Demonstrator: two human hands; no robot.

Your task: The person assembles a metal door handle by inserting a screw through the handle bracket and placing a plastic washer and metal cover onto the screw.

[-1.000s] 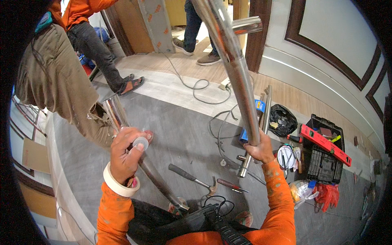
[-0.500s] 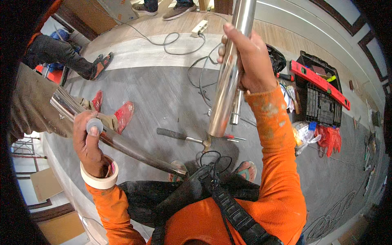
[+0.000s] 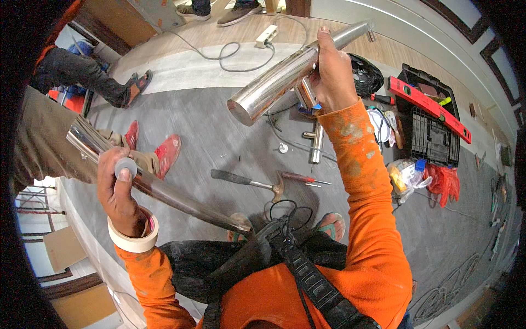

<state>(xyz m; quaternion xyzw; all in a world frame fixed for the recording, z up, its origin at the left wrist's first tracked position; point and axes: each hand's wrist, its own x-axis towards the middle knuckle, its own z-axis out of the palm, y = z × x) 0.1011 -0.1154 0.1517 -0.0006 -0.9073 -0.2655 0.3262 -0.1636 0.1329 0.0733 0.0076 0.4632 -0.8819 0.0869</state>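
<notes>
Swung since the earlier frame: one polished metal tube (image 3: 274, 79) with a short side branch, its wide near end raised and turned leftward out of a steep slant. Right grip (image 3: 337, 71): fingers wrapped round this tube near the branch, above the floor (image 3: 192, 123). Left grip (image 3: 116, 183), scarcely shifted: curled closed on a curved metal tube (image 3: 170, 198), mirror-bright above, duller below, reaching down near the left foot; thumb on a round greyish disc (image 3: 125, 166). Left wrist: cream tape roll (image 3: 137, 242). Grey streaked flooring carries a claw hammer (image 3: 235, 178), dark-handled, and a slim screwdriver (image 3: 298, 177).
</notes>
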